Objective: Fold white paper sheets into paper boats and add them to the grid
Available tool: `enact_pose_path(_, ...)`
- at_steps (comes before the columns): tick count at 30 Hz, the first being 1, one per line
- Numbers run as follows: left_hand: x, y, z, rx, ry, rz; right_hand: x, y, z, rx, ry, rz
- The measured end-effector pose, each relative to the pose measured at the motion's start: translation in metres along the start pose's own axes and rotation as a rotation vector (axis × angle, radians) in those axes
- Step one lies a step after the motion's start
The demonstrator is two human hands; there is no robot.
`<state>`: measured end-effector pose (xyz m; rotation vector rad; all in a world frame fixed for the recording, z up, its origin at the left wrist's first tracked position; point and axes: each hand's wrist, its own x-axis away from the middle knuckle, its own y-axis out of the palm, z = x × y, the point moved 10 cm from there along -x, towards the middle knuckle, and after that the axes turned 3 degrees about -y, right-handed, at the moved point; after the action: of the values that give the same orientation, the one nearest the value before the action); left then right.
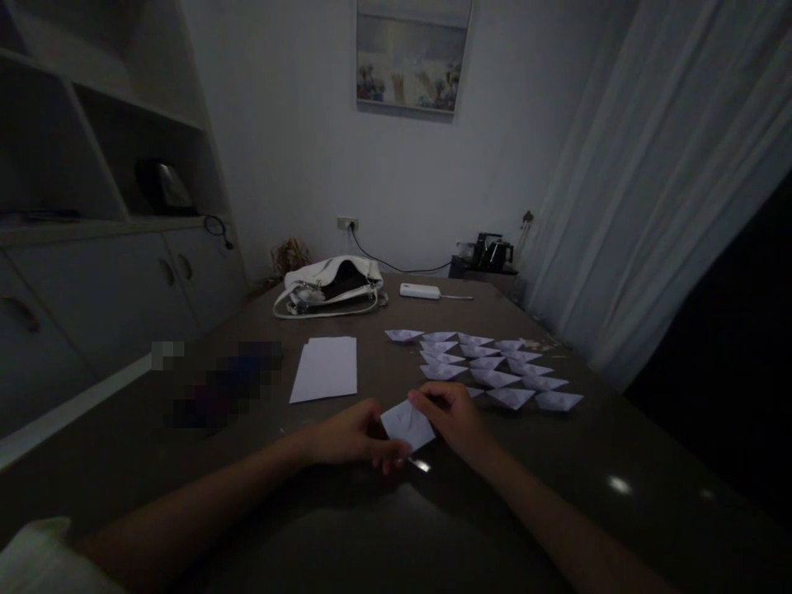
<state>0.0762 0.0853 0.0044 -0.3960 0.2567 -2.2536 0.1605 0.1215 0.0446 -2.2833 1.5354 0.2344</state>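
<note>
Between my two hands is a small folded piece of white paper [409,427], held just above the dark table. My left hand [359,437] grips its left and lower edge, with the thumb on the face of the paper. The thumb and fingers of my right hand [450,414] pinch its upper right edge. Just beyond my right hand stand rows of white paper boats [493,377], several in number. A stack of white paper sheets [327,369] lies past my left hand.
A white handbag [331,285] sits open at the table's far end, with a white power bank [421,291] and short cord to its right. A blurred-out patch [228,384] covers something at the left. A black kettle [495,252] stands on a side unit behind.
</note>
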Motion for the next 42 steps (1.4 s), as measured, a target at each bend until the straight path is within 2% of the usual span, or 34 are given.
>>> enact_pose_path(3,-0.001,-0.003,-0.002,-0.006,-0.018,0.049,-0.002,-0.004,0.0,0.039,0.003,0.014)
enact_pose_path(8,-0.004,-0.02,0.008,0.039,0.081,0.188,-0.003,-0.008,0.012,-0.018,0.075,0.046)
enact_pose_path(12,-0.006,-0.035,0.003,0.044,0.085,0.29,-0.003,0.004,0.027,-0.124,0.162,-0.043)
enact_pose_path(15,-0.002,-0.042,0.01,-0.075,0.139,0.364,-0.004,0.004,0.033,-0.157,0.169,-0.048)
enact_pose_path(18,0.012,-0.046,0.034,-0.28,0.295,0.451,-0.003,0.002,0.041,-0.157,0.208,-0.044)
enact_pose_path(21,0.015,-0.033,0.047,-0.485,0.351,0.333,0.001,0.008,0.049,-0.132,0.263,-0.105)
enact_pose_path(24,0.013,-0.024,0.046,-0.59,0.353,0.201,0.005,0.015,0.049,-0.037,0.257,-0.172)
enact_pose_path(26,0.01,-0.023,0.041,-0.611,0.343,0.166,0.005,0.014,0.037,0.12,0.168,-0.177)
enact_pose_path(29,0.007,-0.022,0.035,-0.643,0.343,0.125,0.005,0.011,0.009,0.436,-0.042,-0.167)
enact_pose_path(32,0.005,-0.02,0.032,-0.661,0.352,0.094,0.008,0.015,-0.008,0.604,-0.165,-0.248)
enact_pose_path(38,0.007,-0.02,0.032,-0.724,0.369,0.094,0.014,0.019,-0.023,0.595,-0.288,-0.411)
enact_pose_path(42,0.007,-0.021,0.031,-0.754,0.35,0.082,0.015,0.021,-0.016,0.619,-0.263,-0.475)
